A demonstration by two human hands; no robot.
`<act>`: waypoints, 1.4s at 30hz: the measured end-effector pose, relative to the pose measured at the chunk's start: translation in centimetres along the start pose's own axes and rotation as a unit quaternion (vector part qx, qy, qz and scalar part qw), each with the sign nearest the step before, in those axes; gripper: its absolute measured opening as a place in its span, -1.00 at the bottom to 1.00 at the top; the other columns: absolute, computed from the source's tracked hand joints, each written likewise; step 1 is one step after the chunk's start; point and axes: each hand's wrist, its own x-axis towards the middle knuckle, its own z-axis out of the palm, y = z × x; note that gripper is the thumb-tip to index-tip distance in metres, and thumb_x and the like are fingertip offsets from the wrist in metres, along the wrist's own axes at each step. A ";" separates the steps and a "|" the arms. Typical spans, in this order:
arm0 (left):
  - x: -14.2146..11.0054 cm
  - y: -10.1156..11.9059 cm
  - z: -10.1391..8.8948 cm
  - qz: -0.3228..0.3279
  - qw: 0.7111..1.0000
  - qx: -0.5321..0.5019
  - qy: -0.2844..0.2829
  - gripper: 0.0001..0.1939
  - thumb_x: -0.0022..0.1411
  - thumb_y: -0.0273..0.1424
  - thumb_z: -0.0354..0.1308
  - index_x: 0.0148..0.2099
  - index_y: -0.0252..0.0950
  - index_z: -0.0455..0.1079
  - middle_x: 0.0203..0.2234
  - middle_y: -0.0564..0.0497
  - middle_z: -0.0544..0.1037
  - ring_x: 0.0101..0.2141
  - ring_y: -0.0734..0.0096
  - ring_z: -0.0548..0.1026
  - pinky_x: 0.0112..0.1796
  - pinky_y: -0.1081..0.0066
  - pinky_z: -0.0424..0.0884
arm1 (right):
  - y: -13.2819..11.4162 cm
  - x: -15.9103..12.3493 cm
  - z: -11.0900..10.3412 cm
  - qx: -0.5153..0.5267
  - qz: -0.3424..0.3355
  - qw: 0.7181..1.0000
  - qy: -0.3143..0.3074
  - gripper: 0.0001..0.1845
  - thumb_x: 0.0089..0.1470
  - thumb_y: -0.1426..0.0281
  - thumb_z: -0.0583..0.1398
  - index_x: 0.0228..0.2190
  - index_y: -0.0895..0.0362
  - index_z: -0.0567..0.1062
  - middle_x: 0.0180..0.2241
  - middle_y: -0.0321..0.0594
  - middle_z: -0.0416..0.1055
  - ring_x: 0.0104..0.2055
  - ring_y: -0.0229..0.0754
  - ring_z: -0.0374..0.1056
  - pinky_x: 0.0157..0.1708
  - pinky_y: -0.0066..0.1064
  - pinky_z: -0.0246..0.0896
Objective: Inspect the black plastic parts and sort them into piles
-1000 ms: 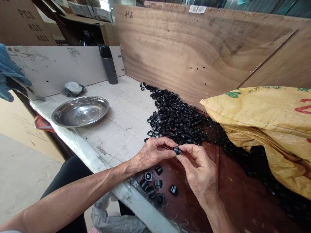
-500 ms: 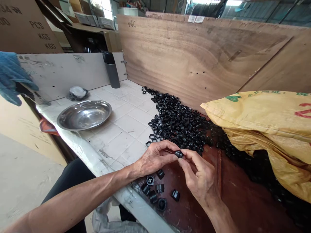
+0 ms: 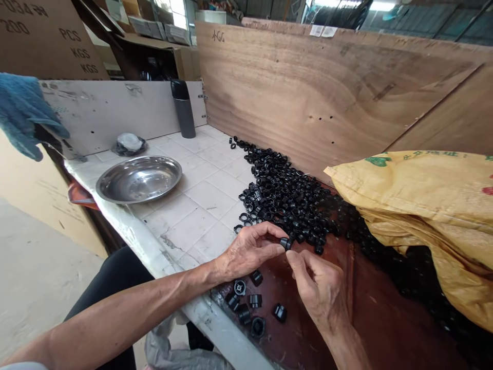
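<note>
A small black plastic ring-shaped fitting [image 3: 285,243] is pinched between the thumb and index finger of my left hand [image 3: 248,252]. My right hand [image 3: 319,280] is closed, with its thumb and bent index finger at the fitting's lower right edge; how firmly they grip it is partly hidden. Below my hands, several black fittings [image 3: 255,300] lie loose on the reddish-brown sheet [image 3: 298,329]. Just beyond my fingertips spreads a large pile of black plastic rings [image 3: 285,190].
A shallow steel bowl [image 3: 138,180] stands on the white tiled tabletop [image 3: 204,198] at left, near a dark bottle [image 3: 184,110]. A plywood board [image 3: 292,87] walls the back. On the right, a yellow woven sack [image 3: 416,190] drapes over more black parts. A blue cloth [image 3: 29,110] hangs at far left.
My right index finger has drawn back and down from the fitting, so more of it shows. The left hand keeps its pinch. The camera view has shifted slightly left.
</note>
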 end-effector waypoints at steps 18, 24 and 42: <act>0.0 -0.2 0.0 -0.002 1.000 0.018 -0.006 -0.70 0.16 -0.27 0.39 -0.15 -0.35 0.51 -0.24 -0.08 0.59 -0.21 0.32 0.58 -0.09 0.31 0.50 | 0.1 -0.1 -0.1 0.068 0.048 0.996 0.005 -0.75 0.22 0.18 0.24 -0.37 0.09 0.56 -0.48 -0.28 0.49 -0.45 -0.22 0.43 -0.40 -0.46 0.35; 0.0 -0.2 0.1 0.002 1.000 0.016 -0.018 -0.72 0.19 -0.29 0.37 -0.14 -0.37 0.50 -0.26 -0.10 0.60 -0.22 0.29 0.60 -0.11 0.30 0.52 | 0.9 -0.2 0.4 0.108 0.033 0.993 0.016 -0.79 0.22 0.25 0.24 -0.16 0.08 0.56 -0.26 -0.19 0.57 -0.26 -0.14 0.52 -0.22 -0.38 0.45; -0.2 0.3 -1.0 0.179 0.856 0.449 -0.184 -0.83 0.27 -0.50 0.14 -0.09 -0.30 0.45 -0.22 -0.06 0.60 -0.20 0.34 0.56 -0.12 0.37 0.45 | 2.6 0.9 -1.1 0.269 0.347 0.895 -0.076 -0.59 -0.05 0.06 0.33 -0.56 0.17 0.50 -0.59 -0.28 0.41 -0.64 -0.30 0.27 -0.63 -0.48 0.15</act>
